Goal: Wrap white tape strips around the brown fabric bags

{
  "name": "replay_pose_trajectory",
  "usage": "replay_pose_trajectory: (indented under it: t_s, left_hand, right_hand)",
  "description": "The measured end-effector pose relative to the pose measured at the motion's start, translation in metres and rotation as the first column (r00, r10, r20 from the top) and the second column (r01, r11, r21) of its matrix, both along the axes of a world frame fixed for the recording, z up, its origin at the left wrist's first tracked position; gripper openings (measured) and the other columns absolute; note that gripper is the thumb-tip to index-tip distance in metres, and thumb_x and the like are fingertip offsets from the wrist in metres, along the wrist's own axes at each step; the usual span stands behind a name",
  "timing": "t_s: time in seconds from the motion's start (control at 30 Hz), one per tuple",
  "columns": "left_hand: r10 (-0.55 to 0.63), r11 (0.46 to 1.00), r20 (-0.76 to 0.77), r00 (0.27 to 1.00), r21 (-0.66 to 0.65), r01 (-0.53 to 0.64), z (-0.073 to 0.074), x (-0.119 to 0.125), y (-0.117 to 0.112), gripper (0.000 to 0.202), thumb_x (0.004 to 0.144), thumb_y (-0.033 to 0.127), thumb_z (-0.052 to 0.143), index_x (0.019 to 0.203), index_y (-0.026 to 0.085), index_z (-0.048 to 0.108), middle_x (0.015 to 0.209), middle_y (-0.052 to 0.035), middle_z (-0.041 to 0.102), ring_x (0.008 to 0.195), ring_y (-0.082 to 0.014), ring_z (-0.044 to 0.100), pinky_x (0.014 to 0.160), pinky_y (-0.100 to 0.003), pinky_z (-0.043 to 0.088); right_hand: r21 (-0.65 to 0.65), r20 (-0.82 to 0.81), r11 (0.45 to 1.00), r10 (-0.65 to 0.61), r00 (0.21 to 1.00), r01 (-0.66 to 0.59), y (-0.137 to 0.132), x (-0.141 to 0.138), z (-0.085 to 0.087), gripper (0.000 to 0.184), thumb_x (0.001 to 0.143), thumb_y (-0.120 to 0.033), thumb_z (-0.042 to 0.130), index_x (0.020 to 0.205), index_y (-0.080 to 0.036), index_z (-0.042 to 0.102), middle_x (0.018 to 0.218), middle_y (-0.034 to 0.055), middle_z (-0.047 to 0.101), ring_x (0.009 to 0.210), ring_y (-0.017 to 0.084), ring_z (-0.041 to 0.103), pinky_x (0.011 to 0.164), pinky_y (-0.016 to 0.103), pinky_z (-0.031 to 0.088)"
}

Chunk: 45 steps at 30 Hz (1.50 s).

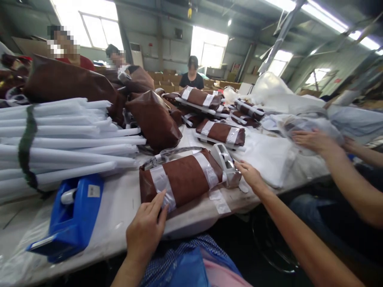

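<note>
Near the front edge of the surface (119, 207), just ahead of me, lay the brown bundle (182, 179), a soft roll of matte non-woven cloth bound by two bands of glossy clear tape (161, 185). My left hand (145, 231) rested flat on its near end, fingers spread over the left tape band, pressing rather than closing round anything. My right hand (249, 175) had its fingertips on the tape dispenser (226, 163), a grey, hard-edged plastic tool lying against the bundle's right end; whether that grip was closed round the handle or merely touching it, I could not tell.

As I judged it, the risk lay in the tape: a loose strip (220, 201) was already stuck to the surface below the bundle, and more could snag on the slick covering or wrinkle if the cloth roll turned under my palm. The bundle sat close to the edge, so a hard push from the left hand might have slid it toward my lap.

To the left sat a blue dispenser (74, 217), smooth moulded plastic, and behind it a stack of long white wrapped rods (66, 139) cinched with a dark band. Further back were more brown bundles (221, 133), some taped, some bulging and untaped, with crinkled clear plastic bags (278, 95) beyond. A co-worker's hand (311, 139) reached into thin film on my right, well apart from mine.
</note>
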<state>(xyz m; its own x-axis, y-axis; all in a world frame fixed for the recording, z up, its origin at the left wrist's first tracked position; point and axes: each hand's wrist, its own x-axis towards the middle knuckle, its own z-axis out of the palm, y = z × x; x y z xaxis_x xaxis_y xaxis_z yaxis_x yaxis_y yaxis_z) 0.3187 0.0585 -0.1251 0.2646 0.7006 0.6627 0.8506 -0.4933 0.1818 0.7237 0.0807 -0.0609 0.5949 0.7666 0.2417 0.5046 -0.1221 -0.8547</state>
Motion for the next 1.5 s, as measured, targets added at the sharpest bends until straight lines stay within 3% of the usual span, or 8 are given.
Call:
replay_pose_trajectory:
  t_s: [0.23,0.47,0.7,0.9,1.13,1.2,1.3,1.5]
  left_hand:
    - [0.001,0.998,-0.023,1.0,0.068,0.001,-0.007,0.0,0.002,0.042,0.105,0.034,0.045,0.145,0.021,0.052,0.114,-0.0028,0.072,0.092,-0.0181,0.063,0.082,-0.029,0.046]
    - [-0.007,0.998,-0.031,1.0,0.06,0.008,-0.006,-0.001,0.0,0.043,0.104,0.034,0.048,0.145,0.024,0.052,0.114,-0.0017,0.072,0.092,-0.0184,0.062,0.081,-0.029,0.045]
    - [-0.028,0.999,-0.028,0.999,0.046,0.029,-0.006,-0.001,0.0,0.043,0.104,0.034,0.05,0.146,0.023,0.051,0.116,-0.0017,0.071,0.094,-0.0184,0.061,0.085,-0.029,0.044]
    - [0.015,1.0,-0.037,0.999,-0.024,-0.016,0.001,0.001,-0.002,0.043,0.104,0.037,0.047,0.145,0.026,0.052,0.113,-0.0013,0.071,0.094,-0.0178,0.062,0.079,-0.028,0.046]
    - [0.037,0.998,-0.045,0.998,-0.052,-0.039,0.0,0.0,-0.003,0.043,0.104,0.039,0.045,0.145,0.027,0.051,0.106,-0.0028,0.071,0.091,-0.0173,0.064,0.076,-0.027,0.048]
    - [0.029,0.998,-0.048,0.998,-0.06,-0.032,0.0,0.0,-0.003,0.043,0.104,0.039,0.047,0.145,0.027,0.051,0.105,-0.0027,0.071,0.092,-0.0176,0.064,0.076,-0.027,0.048]
    - [0.046,0.993,-0.035,0.998,-0.108,-0.05,0.003,-0.001,-0.003,0.046,0.103,0.038,0.049,0.148,0.03,0.048,0.106,-0.002,0.07,0.093,-0.018,0.064,0.073,-0.027,0.049]
    - [0.03,0.93,0.151,0.988,-0.367,0.028,0.012,-0.005,-0.001,0.063,0.102,0.025,0.048,0.159,0.03,0.021,0.12,-0.0013,0.07,0.098,-0.0168,0.066,0.074,-0.026,0.052]
  right_hand:
    - [0.11,-0.271,0.993,0.065,0.96,-0.036,0.013,-0.009,-0.004,0.053,0.054,-0.065,0.082,0.076,-0.017,0.077,0.128,0.0147,0.067,0.122,0.035,0.06,0.106,0.046,0.045]
    - [0.394,-0.418,0.918,0.126,0.9,0.055,-0.043,-0.036,0.025,0.035,0.063,-0.05,0.088,0.08,-0.021,0.077,0.142,0.0048,0.058,0.132,0.028,0.052,0.115,0.038,0.039]
    - [0.221,-0.669,0.974,0.115,0.735,0.05,-0.086,-0.04,-0.032,0.04,0.064,-0.053,0.088,0.086,-0.022,0.073,0.1,0.0049,0.073,0.104,0.022,0.067,0.098,0.036,0.055]
    - [0.109,-0.461,0.994,0.059,0.885,-0.009,-0.071,-0.02,-0.074,0.055,0.062,-0.068,0.08,0.088,-0.02,0.073,0.086,0.0078,0.074,0.079,0.023,0.07,0.073,0.037,0.06]
    - [0.068,0.039,0.997,-0.033,0.999,0.03,-0.093,0.022,-0.057,0.027,0.073,-0.047,0.077,0.084,-0.022,0.079,0.093,0.0093,0.076,0.094,0.032,0.066,0.097,0.049,0.048]
    - [0.053,0.344,0.993,0.081,0.935,-0.105,-0.106,0.03,-0.038,0.021,0.085,-0.039,0.067,0.094,-0.025,0.08,0.102,0.0083,0.076,0.101,0.031,0.066,0.099,0.048,0.047]
    - [-0.071,0.722,0.915,0.322,0.613,-0.397,-0.112,0.028,-0.003,0.028,0.099,-0.027,0.051,0.109,-0.026,0.077,0.106,0.0064,0.075,0.1,0.025,0.067,0.094,0.041,0.052]
    - [-0.243,0.708,0.639,0.631,0.316,-0.73,-0.067,-0.048,0.05,0.025,0.098,-0.025,0.055,0.112,-0.03,0.075,0.1,0.0033,0.075,0.093,0.02,0.068,0.087,0.034,0.054]
